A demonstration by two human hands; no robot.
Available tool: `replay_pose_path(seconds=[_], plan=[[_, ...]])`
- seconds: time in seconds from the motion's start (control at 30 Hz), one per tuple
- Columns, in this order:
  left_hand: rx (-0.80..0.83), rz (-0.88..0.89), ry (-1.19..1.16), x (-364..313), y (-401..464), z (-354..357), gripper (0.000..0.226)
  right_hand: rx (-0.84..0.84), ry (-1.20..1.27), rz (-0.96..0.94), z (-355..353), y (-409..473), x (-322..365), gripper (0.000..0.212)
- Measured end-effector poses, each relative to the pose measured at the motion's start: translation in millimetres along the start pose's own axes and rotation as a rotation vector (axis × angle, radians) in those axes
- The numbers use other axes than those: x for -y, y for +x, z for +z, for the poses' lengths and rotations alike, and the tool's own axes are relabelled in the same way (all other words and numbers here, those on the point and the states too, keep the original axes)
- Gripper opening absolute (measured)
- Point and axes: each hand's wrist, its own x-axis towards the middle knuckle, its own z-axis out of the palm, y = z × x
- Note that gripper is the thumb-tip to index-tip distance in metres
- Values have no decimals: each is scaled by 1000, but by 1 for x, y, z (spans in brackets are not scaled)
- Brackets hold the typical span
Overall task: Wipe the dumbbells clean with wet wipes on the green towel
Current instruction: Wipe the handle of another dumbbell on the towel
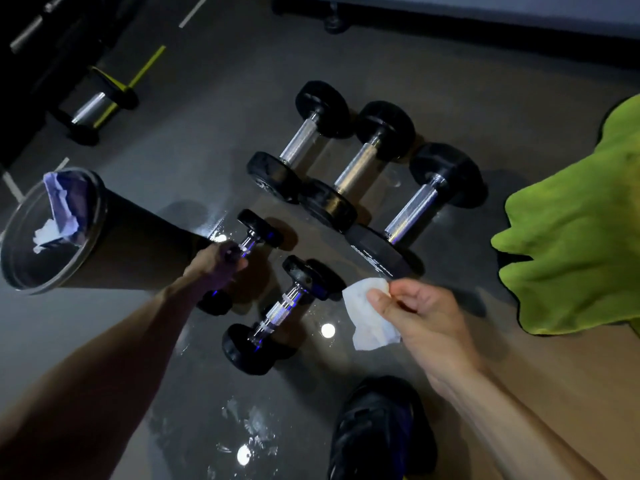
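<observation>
From the head view, the left hand (216,261) is wrapped around the chrome handle of a small black-ended dumbbell (242,251) on the dark glossy floor (207,133). The right hand (415,317) pinches a crumpled white wet wipe (370,315). A second small dumbbell (277,315) lies between the hands; the bright green towel (571,244) lies beyond the right hand.

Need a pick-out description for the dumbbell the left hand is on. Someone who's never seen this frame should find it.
Start at the black bin lying tilted on the left of the floor. Just right of its base sit two small dumbbells, nearer the camera than the three bigger ones. The target is the small dumbbell closest to the bin, the only one with the left hand closed round its handle.
</observation>
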Motion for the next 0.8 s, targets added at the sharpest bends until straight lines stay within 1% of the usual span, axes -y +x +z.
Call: replay_pose_path(seconds=[0.1,0.2,0.23,0.27,0.33,0.37,0.4,0.43,0.47,0.5,0.53,0.6,0.67,0.7,0.73,0.8], plan=[[5,23,29,5,-2,-4,14,-2,0,-6,-1,2,0,21],[34,16,-8,0,-10,1,17,37,5,-2,1,2,3,44],[42,-1,5,-2,-13,4,13,42,7,5,0,2,4,46],[43,-14,23,-3,-16,8,12,39,18,9,-1,2,4,43],[2,-44,34,-8,-27,10,18,6,29,2,-6,3,4,26],[-60,-51,28,-15,-37,8,22,-26,21,-10,-8,3,3,17],[-157,-29,23,-22,-45,5,26,-56,13,-23,-10,2,4,12],[-262,37,14,-32,-55,0,29,-82,7,-36,-13,1,4,9],[-361,142,-9,-44,-63,-5,29,-108,5,-44,-16,1,5,10],[-428,267,-54,-61,-70,-11,25,-134,2,-54,-19,0,7,10],[-447,381,-106,-82,-75,-16,19,-161,-2,-64,-23,0,9,10],[-362,548,-181,-131,-78,-21,13,-215,-13,-81,-32,2,12,10],[-260,691,-161,-183,-69,-15,16,-265,1,-92,-43,7,12,11],[-200,722,-141,-209,-63,-9,20,-284,-1,-94,-48,8,12,13],[-134,700,-114,-234,-56,-3,21,-297,-11,-94,-54,10,10,16],[-30,573,-35,-275,-38,10,20,-320,-10,-82,-63,13,6,21]])
